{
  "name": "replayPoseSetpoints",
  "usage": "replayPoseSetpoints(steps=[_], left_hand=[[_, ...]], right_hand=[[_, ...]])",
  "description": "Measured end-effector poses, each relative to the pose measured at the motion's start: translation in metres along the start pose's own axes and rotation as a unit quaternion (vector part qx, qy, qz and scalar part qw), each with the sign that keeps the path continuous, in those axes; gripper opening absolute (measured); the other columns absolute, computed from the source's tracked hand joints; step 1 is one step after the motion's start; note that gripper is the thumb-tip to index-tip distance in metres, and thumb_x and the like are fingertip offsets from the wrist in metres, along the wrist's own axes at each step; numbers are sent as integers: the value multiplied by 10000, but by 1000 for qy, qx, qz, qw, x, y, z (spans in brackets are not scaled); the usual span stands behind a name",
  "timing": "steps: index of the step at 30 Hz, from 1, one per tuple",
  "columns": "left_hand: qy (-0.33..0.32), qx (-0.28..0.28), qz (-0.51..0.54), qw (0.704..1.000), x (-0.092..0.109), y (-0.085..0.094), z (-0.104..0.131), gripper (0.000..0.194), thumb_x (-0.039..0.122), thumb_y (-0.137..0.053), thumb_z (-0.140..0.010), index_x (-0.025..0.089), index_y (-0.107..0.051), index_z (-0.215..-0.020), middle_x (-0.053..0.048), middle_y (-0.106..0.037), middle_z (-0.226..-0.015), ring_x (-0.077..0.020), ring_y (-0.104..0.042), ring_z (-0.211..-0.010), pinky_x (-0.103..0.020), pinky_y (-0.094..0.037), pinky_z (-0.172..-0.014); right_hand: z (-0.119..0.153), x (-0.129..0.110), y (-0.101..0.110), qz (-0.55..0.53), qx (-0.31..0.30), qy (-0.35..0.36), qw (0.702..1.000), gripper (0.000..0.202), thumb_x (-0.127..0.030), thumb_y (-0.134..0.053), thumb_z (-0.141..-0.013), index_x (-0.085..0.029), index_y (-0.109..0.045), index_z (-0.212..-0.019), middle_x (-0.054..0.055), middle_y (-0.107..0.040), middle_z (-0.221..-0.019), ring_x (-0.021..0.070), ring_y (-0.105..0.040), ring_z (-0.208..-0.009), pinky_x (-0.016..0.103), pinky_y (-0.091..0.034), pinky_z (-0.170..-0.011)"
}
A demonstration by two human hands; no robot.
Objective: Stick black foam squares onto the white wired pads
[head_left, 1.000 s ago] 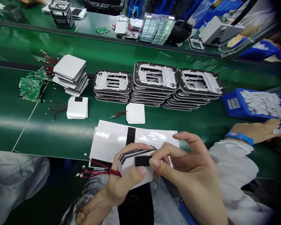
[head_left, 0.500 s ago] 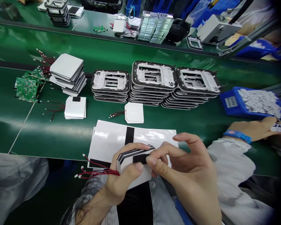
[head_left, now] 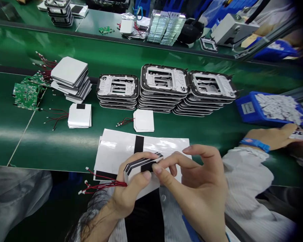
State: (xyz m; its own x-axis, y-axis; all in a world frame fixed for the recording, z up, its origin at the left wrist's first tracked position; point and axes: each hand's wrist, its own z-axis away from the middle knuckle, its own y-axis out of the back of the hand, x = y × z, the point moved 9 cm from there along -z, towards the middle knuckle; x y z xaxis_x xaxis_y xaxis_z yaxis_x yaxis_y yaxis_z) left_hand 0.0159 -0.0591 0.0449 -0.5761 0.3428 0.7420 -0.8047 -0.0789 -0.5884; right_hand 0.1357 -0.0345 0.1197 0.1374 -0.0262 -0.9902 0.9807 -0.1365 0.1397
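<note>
Left hand (head_left: pixel 127 193): fingers gripping stack of thin white square panels with cut corners (head_left: pixel 143 188), red wires with small white connectors (head_left: pixel 103 185) trailing off stack's left side. Right hand (head_left: pixel 197 188): thumb and forefinger pinching edge of black rectangular strip (head_left: pixel 146 166) on top panel, other fingers spread. Stack held tilted above glossy white sheets with black bands (head_left: pixel 116 154) on green surface (head_left: pixel 58 148). Beyond sheets: small white wired panel (head_left: pixel 143 121), three piles of black-and-white plastic frames (head_left: pixel 164 84) side by side.
</note>
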Motion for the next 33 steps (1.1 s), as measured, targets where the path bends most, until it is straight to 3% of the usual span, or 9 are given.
replayPoseSetpoints(steps=[9, 12, 15, 19, 21, 24, 27, 31, 33], left_hand=[[-5, 1, -20, 1000, 4, -1, -3, 283, 362, -686, -793, 214, -694, -1033, -65, -704, -1106, -317, -596, -1133, -453, -417, -1022], [1, 7, -10, 1000, 4, 1, -6, 282, 356, -696, -783, 205, -695, -1021, -63, -722, -1059, -301, -619, -1093, -447, -415, -1028], [18, -26, 47, 998, 0, -3, -10, 271, 311, -662, -807, 202, -663, -1055, -65, -744, -978, -286, -667, -1005, -450, -489, -936], [64, -36, 109, 991, -11, -3, -17, 320, 265, -634, -804, 192, -601, -1114, -68, -738, -952, -268, -706, -884, -435, -542, -828], [72, -31, 118, 990, -14, -1, -22, 385, 227, -618, -793, 192, -561, -1172, -72, -727, -995, -270, -698, -919, -429, -540, -828], [49, -43, 108, 992, -10, -1, -27, 568, 81, -618, -666, 210, -528, -1212, -53, -708, -1078, -272, -665, -1004, -402, -525, -850], [32, -51, 120, 991, -8, 1, -31, 682, 10, -589, -556, 212, -549, -1206, -39, -700, -1097, -267, -664, -986, -375, -528, -833], [56, -33, 152, 986, -15, 9, -34, 680, 72, -608, -632, 223, -535, -1292, -64, -692, -1107, -254, -686, -890, -400, -541, -807], [48, -16, 174, 983, -13, 15, -35, 646, 123, -599, -669, 214, -542, -1306, -76, -695, -1098, -259, -684, -894, -409, -538, -818]], right_hand=[[-2, 1, -1, 18, -13, 8, 1000, 422, -148, -739, -775, -303, -398, -969, -85, -653, -624, 169, -534, -582, 313, -404, -606], [-5, 4, 2, 59, 12, 30, 998, 404, -158, -746, -766, -288, -413, -955, -62, -590, -664, 168, -527, -634, 322, -434, -634], [-12, 16, 10, 109, 49, 30, 992, 406, -234, -808, -692, -274, -474, -919, -31, -459, -770, 169, -491, -710, 304, -454, -598], [-23, 44, -4, 52, -51, -38, 997, 252, -327, -749, -766, -262, -539, -888, -4, -464, -841, 174, -505, -754, 248, -421, -473], [-26, 37, -7, 57, -66, 16, 996, 153, -303, -708, -815, -266, -605, -922, 22, -510, -936, 192, -529, -862, 274, -475, -563], [-28, 25, -20, 128, -127, 108, 978, 194, -260, -693, -837, -307, -702, -1025, 51, -565, -1085, 224, -528, -1004, 357, -505, -751], [-36, 32, -32, 152, -192, 83, 966, 178, -309, -657, -871, -320, -749, -1023, 71, -599, -1131, 238, -560, -997, 389, -519, -759], [-50, 39, -42, 129, -217, 48, 967, 167, -381, -681, -841, -266, -796, -882, 96, -630, -1050, 248, -609, -948, 390, -550, -755], [-54, 42, -48, 109, -218, 27, 969, 208, -411, -694, -821, -230, -795, -846, 104, -647, -1003, 253, -637, -909, 351, -573, -661]])
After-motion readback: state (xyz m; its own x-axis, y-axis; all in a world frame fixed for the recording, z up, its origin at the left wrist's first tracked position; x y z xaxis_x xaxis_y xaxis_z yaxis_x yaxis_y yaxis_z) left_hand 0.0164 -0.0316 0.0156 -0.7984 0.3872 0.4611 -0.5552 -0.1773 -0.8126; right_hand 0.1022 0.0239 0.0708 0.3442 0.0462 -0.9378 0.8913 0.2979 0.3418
